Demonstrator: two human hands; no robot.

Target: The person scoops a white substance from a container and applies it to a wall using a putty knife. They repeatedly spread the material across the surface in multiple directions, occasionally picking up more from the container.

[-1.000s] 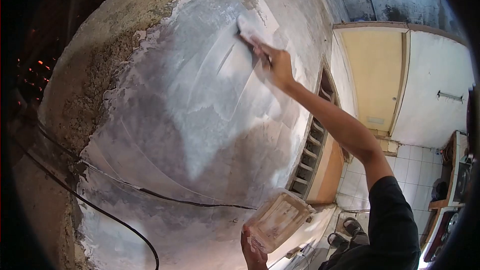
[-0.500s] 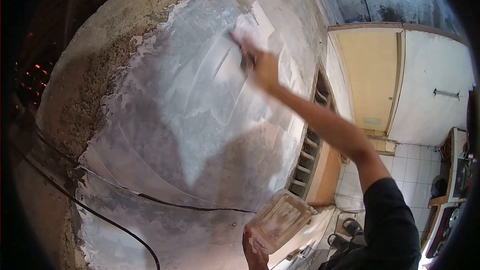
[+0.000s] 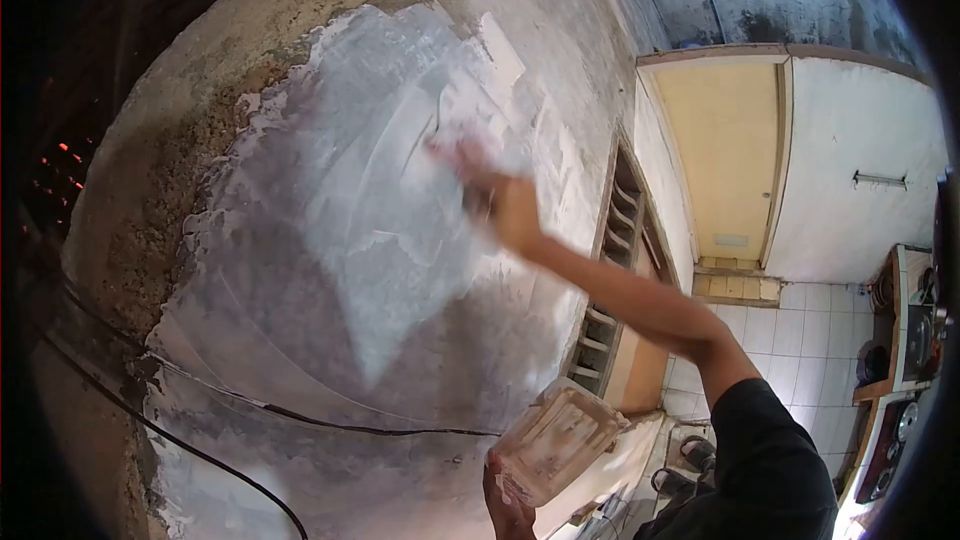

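My right hand (image 3: pixel 508 208), blurred by motion, is closed around a putty knife (image 3: pixel 460 148) whose smeared outline lies against the wall. Wet white and grey putty (image 3: pixel 370 190) covers much of the wall there, with curved strokes and ragged edges. Low in the view, my left hand (image 3: pixel 510 502) grips a shallow rectangular plastic container (image 3: pixel 565 440) by its edge. White paste coats this container's inside and is also smeared on the left fingers. The blade's exact shape cannot be made out.
Black cables (image 3: pixel 200 450) run across the lower wall. A slatted vent opening (image 3: pixel 600 330) borders the plastered area. Rough bare cement (image 3: pixel 150 210) lies at left. Beyond are a yellow door (image 3: pixel 720 150), a tiled floor (image 3: pixel 800 340) and a stove (image 3: pixel 893 445).
My right hand with the putty knife has moved down and slightly left along the wall. The left hand still holds the container in nearly the same place. The view has shifted slightly.
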